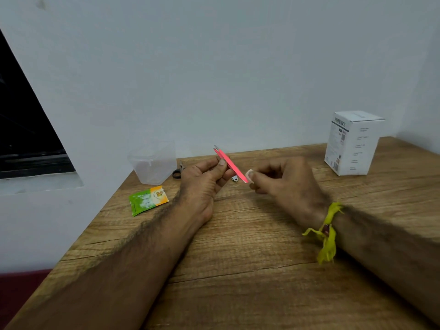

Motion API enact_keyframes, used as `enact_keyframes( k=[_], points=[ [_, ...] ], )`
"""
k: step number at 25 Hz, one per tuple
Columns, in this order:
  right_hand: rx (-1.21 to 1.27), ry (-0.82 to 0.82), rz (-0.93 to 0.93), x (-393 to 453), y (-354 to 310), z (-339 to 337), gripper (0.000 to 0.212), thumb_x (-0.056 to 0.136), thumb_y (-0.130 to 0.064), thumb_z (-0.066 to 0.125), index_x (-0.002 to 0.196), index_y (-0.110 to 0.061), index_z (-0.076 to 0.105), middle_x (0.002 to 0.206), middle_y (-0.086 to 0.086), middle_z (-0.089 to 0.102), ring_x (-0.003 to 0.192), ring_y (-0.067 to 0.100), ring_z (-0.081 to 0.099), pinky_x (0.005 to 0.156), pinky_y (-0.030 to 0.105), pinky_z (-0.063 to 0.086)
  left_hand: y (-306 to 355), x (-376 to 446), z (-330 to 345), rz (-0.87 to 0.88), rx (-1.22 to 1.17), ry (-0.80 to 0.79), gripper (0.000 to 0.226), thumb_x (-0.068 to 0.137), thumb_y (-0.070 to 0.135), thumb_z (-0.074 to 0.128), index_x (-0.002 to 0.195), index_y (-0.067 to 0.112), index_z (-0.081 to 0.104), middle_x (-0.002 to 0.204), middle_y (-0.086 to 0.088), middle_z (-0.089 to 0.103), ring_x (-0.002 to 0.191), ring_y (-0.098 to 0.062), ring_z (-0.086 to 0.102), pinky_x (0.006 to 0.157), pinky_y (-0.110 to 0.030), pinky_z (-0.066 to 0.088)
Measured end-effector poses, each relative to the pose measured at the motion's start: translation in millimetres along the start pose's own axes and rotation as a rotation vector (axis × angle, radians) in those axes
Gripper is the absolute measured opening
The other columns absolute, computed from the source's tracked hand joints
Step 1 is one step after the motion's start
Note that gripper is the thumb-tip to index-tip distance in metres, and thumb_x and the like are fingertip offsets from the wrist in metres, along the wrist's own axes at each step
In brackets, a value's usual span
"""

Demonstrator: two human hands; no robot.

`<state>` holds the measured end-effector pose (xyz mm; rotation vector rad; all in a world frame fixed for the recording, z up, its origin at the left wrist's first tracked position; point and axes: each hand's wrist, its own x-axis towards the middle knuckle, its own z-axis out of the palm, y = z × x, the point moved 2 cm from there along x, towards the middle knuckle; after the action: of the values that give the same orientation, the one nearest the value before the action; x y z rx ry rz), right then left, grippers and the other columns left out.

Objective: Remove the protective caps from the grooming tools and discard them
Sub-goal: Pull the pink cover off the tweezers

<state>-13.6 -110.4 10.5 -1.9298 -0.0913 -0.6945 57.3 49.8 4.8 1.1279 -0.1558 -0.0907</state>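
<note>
Pink tweezers [232, 166] are held above the wooden table [238, 246], slanting from upper left to lower right. My left hand [204, 184] grips them around the middle between thumb and fingers. Their two silver tips point up and to the left and are bare. My right hand [283, 181] pinches a small translucent cap [249, 173] between thumb and forefinger, right beside the lower right end of the tweezers. Whether the cap touches that end I cannot tell.
A clear plastic container [152, 163] stands at the back left by the wall. Small black-handled scissors [178, 173] lie beside it, and a small metal tool [234, 179] lies under the tweezers. A green and orange sachet [147, 200] lies left; a white box [352, 144] stands back right.
</note>
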Motion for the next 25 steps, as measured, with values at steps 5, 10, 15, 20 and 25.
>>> enact_keyframes(
  k=[5, 10, 15, 20, 25],
  points=[
    [0.391, 0.000, 0.339, -3.6, -1.4, 9.4, 0.004, 0.082, -0.006, 0.080, 0.079, -0.004, 0.078, 0.078, 0.019, 0.075, 0.072, 0.026, 0.072, 0.068, 0.035, 0.060, 0.4, -5.1, 5.0, 0.018, 0.005, -0.047, 0.013, 0.090, -0.006, 0.062, 0.099, -0.001, 0.070, 0.086, -0.009, 0.076, 0.076, -0.015, 0.074, 0.070, -0.022, 0.060],
    [0.322, 0.013, 0.267, -4.6, -3.5, 8.8, 0.007, 0.080, -0.003, 0.081, 0.077, -0.009, 0.078, 0.074, 0.013, 0.076, 0.068, 0.024, 0.073, 0.068, 0.033, 0.062, 2.7, -9.1, 5.8, 0.027, -0.030, -0.002, 0.020, 0.092, -0.003, 0.064, 0.111, -0.001, 0.066, 0.095, -0.015, 0.074, 0.079, -0.018, 0.074, 0.069, -0.023, 0.061],
    [-0.150, 0.035, -0.126, -6.7, -13.9, 7.3, 0.013, 0.080, -0.007, 0.079, 0.079, -0.020, 0.080, 0.057, -0.019, 0.066, 0.062, 0.000, 0.066, 0.057, 0.008, 0.046, 4.0, -13.9, 7.7, 0.188, 0.116, 0.107, 0.031, 0.084, 0.003, 0.076, 0.112, -0.002, 0.064, 0.095, -0.020, 0.075, 0.079, -0.024, 0.076, 0.064, -0.026, 0.060],
    [-0.313, 0.037, -0.284, -5.4, -10.7, 9.4, 0.017, 0.080, -0.005, 0.074, 0.085, -0.019, 0.082, 0.070, -0.009, 0.074, 0.065, 0.007, 0.067, 0.065, 0.022, 0.053, 2.8, -12.5, 6.1, 0.041, 0.066, 0.052, 0.029, 0.090, 0.004, 0.070, 0.118, 0.007, 0.064, 0.098, -0.016, 0.077, 0.069, -0.020, 0.074, 0.062, -0.028, 0.062],
    [-0.157, 0.178, -0.061, 1.7, -2.5, -3.7, 0.005, 0.085, -0.016, 0.077, 0.081, -0.016, 0.079, 0.070, -0.011, 0.073, 0.068, 0.002, 0.069, 0.068, 0.024, 0.057, 1.7, -8.8, 5.8, 0.033, 0.066, 0.020, 0.022, 0.091, 0.004, 0.068, 0.111, -0.007, 0.065, 0.092, -0.016, 0.076, 0.070, -0.018, 0.074, 0.073, -0.032, 0.063]
  ],
)
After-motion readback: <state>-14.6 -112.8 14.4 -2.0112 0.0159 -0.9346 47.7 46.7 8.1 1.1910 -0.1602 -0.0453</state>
